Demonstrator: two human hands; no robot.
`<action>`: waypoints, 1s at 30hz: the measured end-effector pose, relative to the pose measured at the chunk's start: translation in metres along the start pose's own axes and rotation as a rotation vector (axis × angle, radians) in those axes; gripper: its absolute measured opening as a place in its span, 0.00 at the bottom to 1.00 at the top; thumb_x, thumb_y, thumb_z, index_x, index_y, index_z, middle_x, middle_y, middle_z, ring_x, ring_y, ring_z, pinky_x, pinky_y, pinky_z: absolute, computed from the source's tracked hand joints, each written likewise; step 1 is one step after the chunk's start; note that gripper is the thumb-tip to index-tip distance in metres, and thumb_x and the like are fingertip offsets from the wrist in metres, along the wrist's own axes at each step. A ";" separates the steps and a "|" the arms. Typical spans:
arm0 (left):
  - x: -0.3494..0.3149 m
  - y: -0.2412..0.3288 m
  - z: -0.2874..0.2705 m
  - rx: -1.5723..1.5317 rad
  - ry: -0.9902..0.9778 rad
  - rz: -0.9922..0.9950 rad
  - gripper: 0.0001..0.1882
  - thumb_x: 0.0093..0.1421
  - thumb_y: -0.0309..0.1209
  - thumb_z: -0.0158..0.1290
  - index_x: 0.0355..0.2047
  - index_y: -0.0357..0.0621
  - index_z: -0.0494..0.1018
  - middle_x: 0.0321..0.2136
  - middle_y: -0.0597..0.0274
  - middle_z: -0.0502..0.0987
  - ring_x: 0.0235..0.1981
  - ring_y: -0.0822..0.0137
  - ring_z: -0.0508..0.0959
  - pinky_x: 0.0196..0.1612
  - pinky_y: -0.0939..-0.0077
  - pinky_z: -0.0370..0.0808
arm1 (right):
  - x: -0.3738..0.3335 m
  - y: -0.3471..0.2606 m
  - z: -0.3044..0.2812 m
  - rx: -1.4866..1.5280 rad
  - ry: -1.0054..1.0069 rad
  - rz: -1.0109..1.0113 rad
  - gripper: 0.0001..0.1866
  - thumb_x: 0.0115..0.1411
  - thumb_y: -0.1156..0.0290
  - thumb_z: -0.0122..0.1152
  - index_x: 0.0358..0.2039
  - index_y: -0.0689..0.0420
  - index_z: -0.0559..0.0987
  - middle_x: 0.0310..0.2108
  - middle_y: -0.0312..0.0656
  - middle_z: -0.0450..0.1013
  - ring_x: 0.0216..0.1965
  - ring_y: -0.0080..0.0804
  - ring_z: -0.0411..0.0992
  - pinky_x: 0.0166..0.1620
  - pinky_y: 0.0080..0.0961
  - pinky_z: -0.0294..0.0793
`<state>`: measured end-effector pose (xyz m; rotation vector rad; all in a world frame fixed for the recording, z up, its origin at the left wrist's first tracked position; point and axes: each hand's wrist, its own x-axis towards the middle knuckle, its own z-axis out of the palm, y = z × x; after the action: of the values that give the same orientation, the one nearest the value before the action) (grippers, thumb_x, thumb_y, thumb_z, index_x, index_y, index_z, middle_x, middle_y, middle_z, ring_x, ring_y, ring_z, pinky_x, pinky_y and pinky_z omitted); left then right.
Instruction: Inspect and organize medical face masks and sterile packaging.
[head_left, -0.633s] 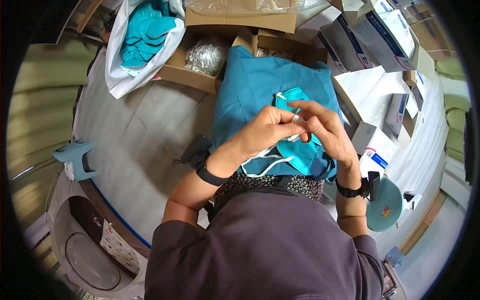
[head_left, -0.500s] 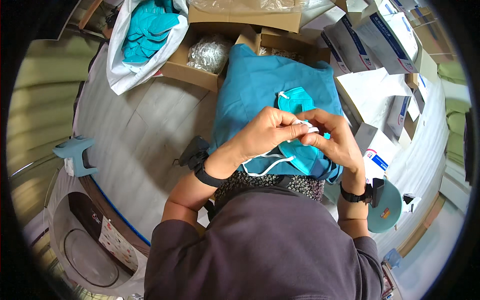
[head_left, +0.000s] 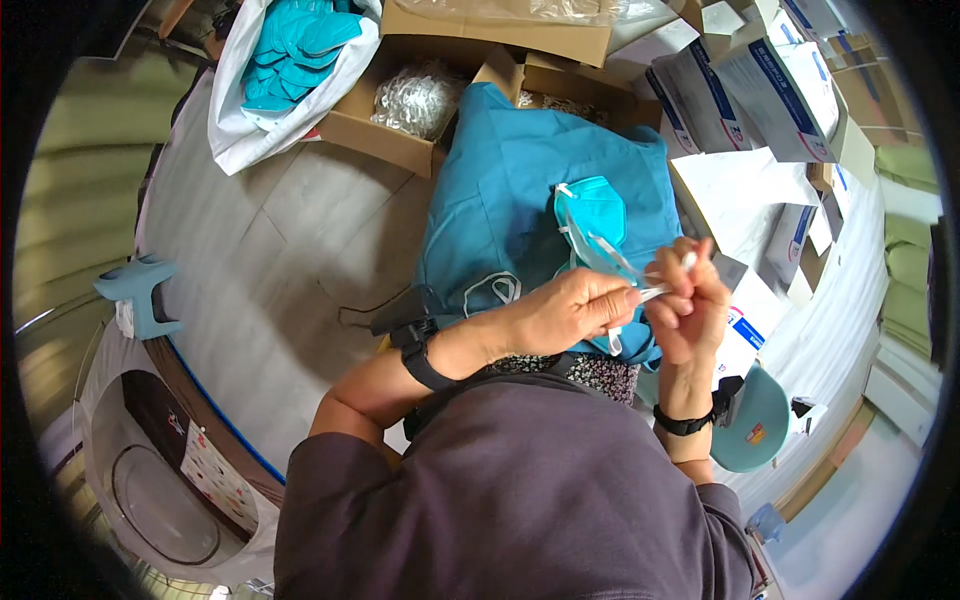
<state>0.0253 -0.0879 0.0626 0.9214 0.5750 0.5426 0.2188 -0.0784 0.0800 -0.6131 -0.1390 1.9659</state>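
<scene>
A teal face mask lies on the blue cloth over my lap, with white elastic straps attached. My left hand is closed, thumb against the fingers, pinching a white strap at the mask's near side. Beside it on the right, my right hand is raised with curled fingers around the white elastic strap. A small white end shows at the right fingertips. Another loop of white strap rests on the cloth left of my hands. My hands hide the lower part of the mask.
At the far left, a white bag holds many teal mask pieces. Next to it stand cardboard boxes, one with a bundle of white straps. White cartons are piled at the right. A light-blue stool stands at left.
My hands have come nearer me, and the right one has turned upward and drawn the strap away from the mask. The strap loop shows farther left on the cloth.
</scene>
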 end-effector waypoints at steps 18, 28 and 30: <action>-0.031 -0.019 -0.055 -0.250 0.206 -0.084 0.17 0.72 0.39 0.45 0.39 0.38 0.76 0.18 0.78 0.59 0.18 0.84 0.56 0.21 0.88 0.54 | -0.001 0.012 0.032 -1.497 -0.436 -0.496 0.12 0.65 0.68 0.54 0.25 0.61 0.73 0.31 0.47 0.77 0.30 0.37 0.76 0.33 0.31 0.74; -0.053 -0.019 -0.131 -0.302 0.514 0.039 0.21 0.73 0.43 0.42 0.22 0.47 0.64 0.18 0.69 0.63 0.19 0.78 0.61 0.20 0.86 0.56 | 0.021 0.036 0.010 -1.970 -0.411 -0.908 0.19 0.58 0.58 0.67 0.18 0.57 0.75 0.26 0.44 0.78 0.18 0.34 0.74 0.20 0.28 0.69; -0.035 -0.018 -0.118 -0.251 0.505 0.041 0.23 0.72 0.44 0.43 0.20 0.48 0.62 0.20 0.65 0.67 0.20 0.76 0.64 0.20 0.85 0.56 | 0.046 0.027 0.005 -1.989 0.111 -0.763 0.11 0.59 0.66 0.66 0.24 0.58 0.77 0.19 0.47 0.72 0.18 0.39 0.74 0.21 0.32 0.67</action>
<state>-0.0746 -0.0520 -0.0015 0.5549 0.9192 0.8734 0.1790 -0.0500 0.0579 -1.4910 -1.9977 0.4657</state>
